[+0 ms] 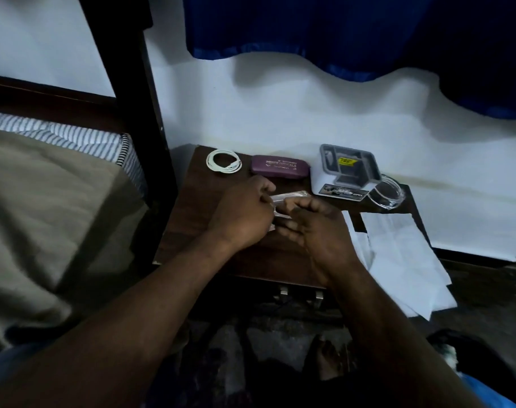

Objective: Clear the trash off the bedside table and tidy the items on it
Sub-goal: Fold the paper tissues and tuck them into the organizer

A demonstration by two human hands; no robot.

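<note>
Hands meet over the dark wooden bedside table (192, 201): left hand (239, 219) and right hand (315, 228), fingers curled, both pinch a clear plastic wrapper (289, 197) at mid-table, near the far maroon glasses case (280, 167).

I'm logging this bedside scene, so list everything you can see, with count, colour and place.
bedside table: one, dark brown wood, centre
coiled cable: one, white, table's back left corner
glasses case: one, maroon, back of table, right of the cable
boxed item: one, white and grey, back right
clear dish: one, transparent, right of the box
papers: several, white, overhanging the table's right edge
bed: one, tan cover over striped sheet, left
curtain: one, blue, top
clear plastic piece: one, transparent, held between both hands
left hand: one, over table centre
right hand: one, beside it
</note>
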